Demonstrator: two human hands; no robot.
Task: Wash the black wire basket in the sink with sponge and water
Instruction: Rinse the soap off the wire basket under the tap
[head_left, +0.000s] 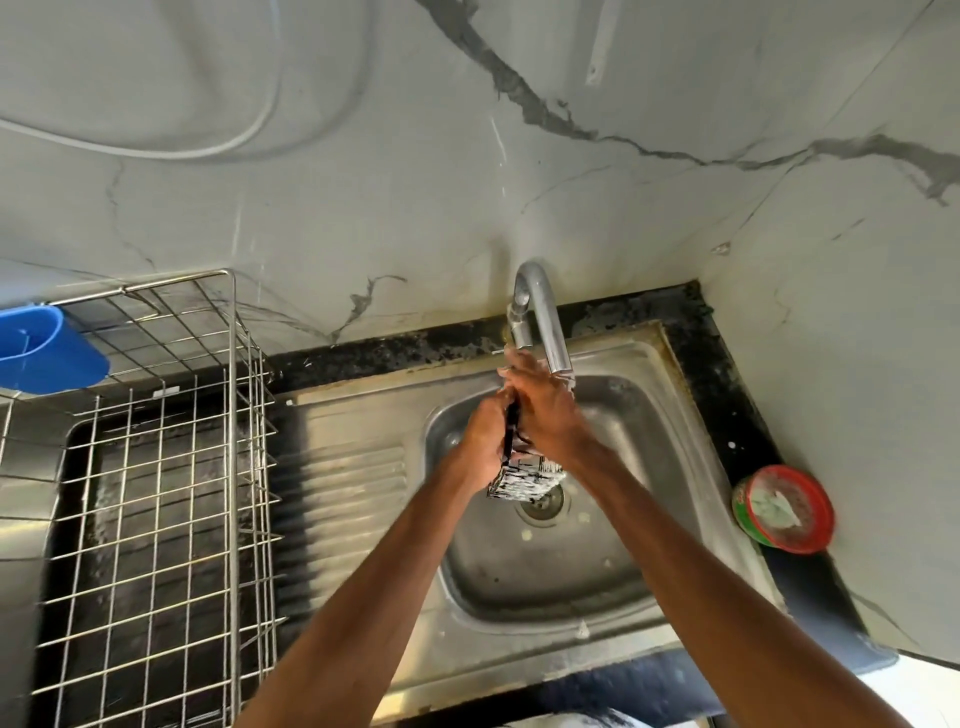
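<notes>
Both arms reach forward over the steel sink (649, 358), and the two hands meet just below the spout of the curved metal tap (543, 322). Between them is the black wire basket (524, 480), held in the air above the basin and almost directly over the round drain (543, 506). It is tilted, with its lower end towards the camera and its upper end hidden between the palms. The visible mesh is streaked with white, either lather or running water. The left hand (483, 439) has its fingers curled round the basket's left side. The right hand (548, 410) is wrapped over the upper part from the right, its fingertips reaching up close to the tap's outlet; whether anything else lies under that palm cannot be told. The hands press against each other at the knuckles, with a dark strip of wire showing between them. The basin floor carries a few pale specks. To the left of the ribbed draining board a large silver wire dish rack (156, 493) stands on the dark worktop (727, 405), with a blue plastic cup (49, 348) hooked on its far corner. On the worktop right of the sink sits a round red and green tub (784, 509) with pale contents. A white hose (208, 150) loops across the marble-patterned wall.
</notes>
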